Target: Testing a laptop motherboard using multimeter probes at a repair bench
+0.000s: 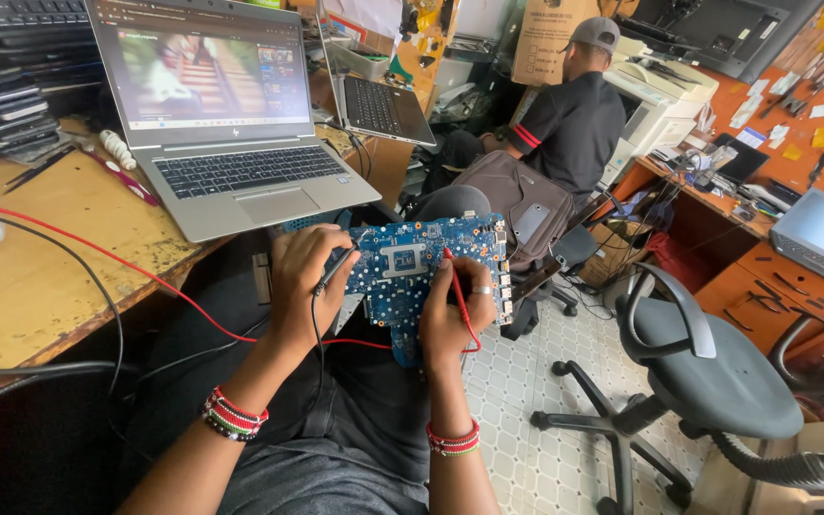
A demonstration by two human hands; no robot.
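Blue circuit board [422,267] rests on the lap, between both hands. Likely light, stiff, fragile: best gripped by bare edges. Left hand [305,277] pinches one black probe [336,270]; right hand [455,310] pinches one red probe [457,291]. One board, two probes, two open laptops [231,143] beyond the left hand.

Worn wood desk [40,277]; glossy blue circuit board [431,262].

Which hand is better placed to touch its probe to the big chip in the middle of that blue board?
Probably the right hand: its red probe tip sits just beside the chip on the board. The left hand's black probe lies at the board's edge.
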